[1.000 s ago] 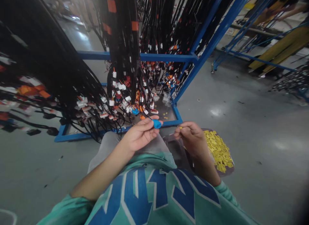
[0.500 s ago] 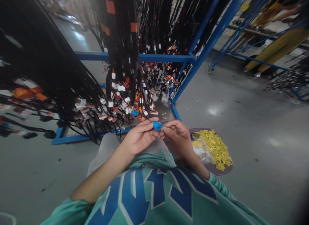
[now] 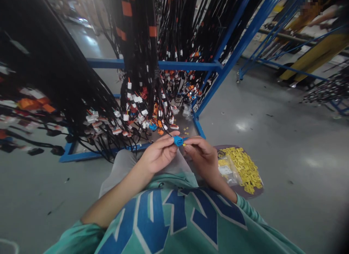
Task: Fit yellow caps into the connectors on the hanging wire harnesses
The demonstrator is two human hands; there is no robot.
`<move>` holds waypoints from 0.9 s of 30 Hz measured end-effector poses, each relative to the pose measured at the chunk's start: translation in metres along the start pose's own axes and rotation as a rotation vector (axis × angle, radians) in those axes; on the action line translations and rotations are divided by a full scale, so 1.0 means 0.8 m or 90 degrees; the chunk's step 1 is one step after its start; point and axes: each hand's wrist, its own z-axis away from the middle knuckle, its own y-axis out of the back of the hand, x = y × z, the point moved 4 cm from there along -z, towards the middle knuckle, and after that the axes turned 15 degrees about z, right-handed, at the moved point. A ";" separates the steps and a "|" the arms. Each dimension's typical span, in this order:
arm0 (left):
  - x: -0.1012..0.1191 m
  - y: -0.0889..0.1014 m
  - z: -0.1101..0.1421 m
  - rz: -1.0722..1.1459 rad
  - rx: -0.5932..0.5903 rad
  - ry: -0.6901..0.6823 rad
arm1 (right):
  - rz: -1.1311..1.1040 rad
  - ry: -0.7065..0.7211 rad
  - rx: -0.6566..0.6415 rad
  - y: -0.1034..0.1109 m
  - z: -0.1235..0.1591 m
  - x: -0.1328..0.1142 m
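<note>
Above my knees, my left hand [image 3: 160,154] pinches a blue connector [image 3: 178,141] between thumb and fingers. Its open face is turned toward me and to the right, and a thin dark cable runs from its back toward the hanging bundles. Close on the right, my right hand [image 3: 201,154] pinches a small yellow clip [image 3: 184,144] with thumb and forefinger, right beside the connector's face. Whether the clip touches the connector I cannot tell. Many like yellow clips [image 3: 247,170] lie in a shallow purple tray [image 3: 240,192] beside my right leg.
Black cable harnesses [image 3: 139,39] with white, orange and blue connectors hang in front from a blue metal rack [image 3: 188,66]. A clear plastic bag [image 3: 233,174] lies in the tray. Another blue trolley [image 3: 289,66] and a person in yellow-brown trousers [image 3: 313,57] are at the far right.
My right hand has brought the yellow clip slightly nearer the blue connector, and more of the clip shows. The connector has turned a little in my left hand.
</note>
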 end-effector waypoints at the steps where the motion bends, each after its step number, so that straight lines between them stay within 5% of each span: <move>1: -0.001 -0.001 0.000 -0.002 0.001 -0.004 | 0.033 0.036 0.017 0.001 -0.001 -0.003; 7: -0.005 -0.001 -0.001 0.008 0.012 -0.017 | 0.087 0.142 0.058 -0.005 -0.001 -0.008; 18: -0.005 -0.002 -0.001 -0.020 -0.010 -0.045 | 0.105 0.152 0.081 -0.006 0.002 -0.004; 27: -0.001 0.002 -0.002 -0.051 -0.041 -0.056 | -0.069 -0.030 0.035 -0.013 0.002 0.010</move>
